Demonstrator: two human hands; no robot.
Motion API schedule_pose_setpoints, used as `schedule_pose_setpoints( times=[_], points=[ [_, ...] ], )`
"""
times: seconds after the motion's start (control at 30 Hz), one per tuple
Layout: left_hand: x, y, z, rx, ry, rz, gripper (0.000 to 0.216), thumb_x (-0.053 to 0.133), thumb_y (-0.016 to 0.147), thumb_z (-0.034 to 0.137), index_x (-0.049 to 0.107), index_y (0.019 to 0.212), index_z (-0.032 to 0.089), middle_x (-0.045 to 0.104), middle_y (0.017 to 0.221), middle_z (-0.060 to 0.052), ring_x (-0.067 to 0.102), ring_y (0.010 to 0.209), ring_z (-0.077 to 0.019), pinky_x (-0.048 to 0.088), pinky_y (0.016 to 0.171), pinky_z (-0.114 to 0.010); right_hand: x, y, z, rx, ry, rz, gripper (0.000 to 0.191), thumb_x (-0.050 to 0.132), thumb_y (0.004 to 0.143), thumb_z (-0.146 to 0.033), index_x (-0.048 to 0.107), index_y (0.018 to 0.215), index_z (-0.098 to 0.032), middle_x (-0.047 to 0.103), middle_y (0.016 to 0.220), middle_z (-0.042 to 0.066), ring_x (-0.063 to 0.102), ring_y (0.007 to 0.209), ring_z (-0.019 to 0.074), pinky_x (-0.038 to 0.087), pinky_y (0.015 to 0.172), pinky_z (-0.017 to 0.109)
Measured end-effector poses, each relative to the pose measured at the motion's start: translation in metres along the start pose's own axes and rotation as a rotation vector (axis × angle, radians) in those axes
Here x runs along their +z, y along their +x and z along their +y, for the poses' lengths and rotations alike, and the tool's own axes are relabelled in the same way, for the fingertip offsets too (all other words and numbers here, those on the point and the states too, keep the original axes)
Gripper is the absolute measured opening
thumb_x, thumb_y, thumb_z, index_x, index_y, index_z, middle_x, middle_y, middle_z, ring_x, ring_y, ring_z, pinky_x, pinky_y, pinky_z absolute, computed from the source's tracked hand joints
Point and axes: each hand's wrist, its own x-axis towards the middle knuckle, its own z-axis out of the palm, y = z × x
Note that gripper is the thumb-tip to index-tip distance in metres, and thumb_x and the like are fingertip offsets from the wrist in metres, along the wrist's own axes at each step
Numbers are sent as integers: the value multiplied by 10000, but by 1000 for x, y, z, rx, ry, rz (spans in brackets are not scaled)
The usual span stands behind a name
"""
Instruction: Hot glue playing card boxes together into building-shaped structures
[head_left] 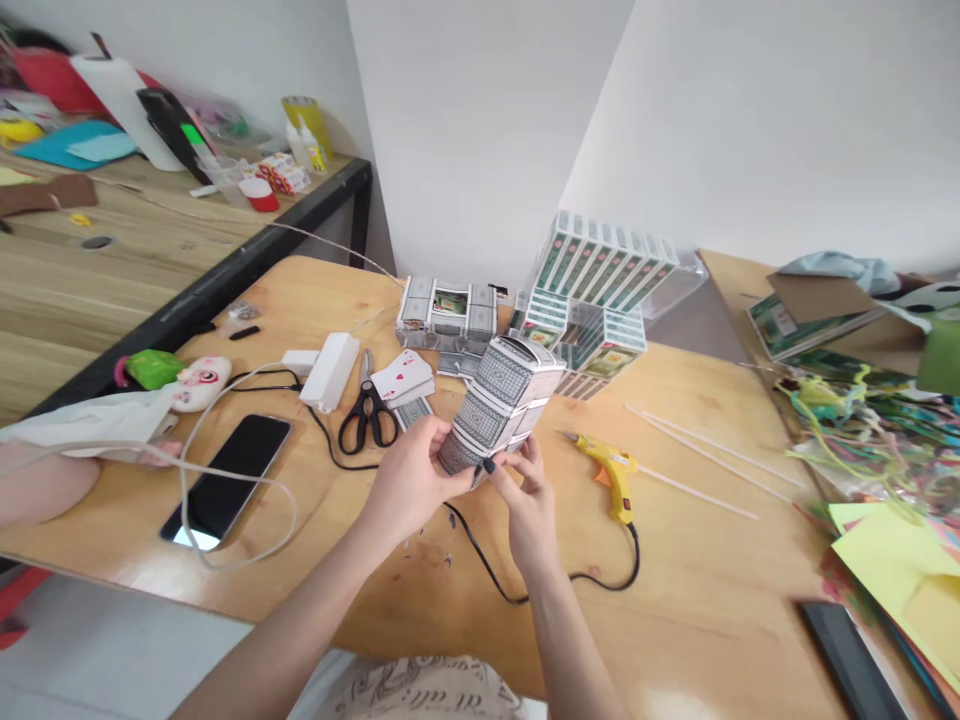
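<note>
Card block, tilted over the worktop, is pinched at its lower end in the grip of left hand and right hand; probably light, slick and crushable, best held by stiffer corners.

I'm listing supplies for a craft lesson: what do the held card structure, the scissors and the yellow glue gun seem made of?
Card structure: likely smooth cardstock, possibly plastic-coated, judging by its thin edges and printed backs. Scissors: probably black plastic handles, by their moulded loops; the greyish blades look like metal. Glue gun: likely yellow plastic, by its smooth moulded body.
</note>
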Motion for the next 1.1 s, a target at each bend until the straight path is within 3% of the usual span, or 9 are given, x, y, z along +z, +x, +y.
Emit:
schedule_pose_setpoints(
  times=[0.73, 1.1],
  points=[
    [0, 1, 4, -14, 9, -5, 323, 701, 650, 240, 545, 927, 187, 698, 941, -64, 682, 852, -210, 551, 771, -348, -4, 3, 10, -33, -28, -26, 134, 707, 694, -363, 700, 738, -237, 415, 1353, 43, 292, 1341, 239, 284, 1062, 382],
    [-2, 0, 6, -31, -6, -13, 319, 698, 662, 243, 540, 932, 179, 698, 947, -58, 681, 865, -194, 552, 794, -336, -3, 3, 17, -107, -172, 40, 218, 684, 695, -435, 699, 735, -222, 599, 1153, 75, 346, 1307, 262, 242, 1067, 408]
  ],
)
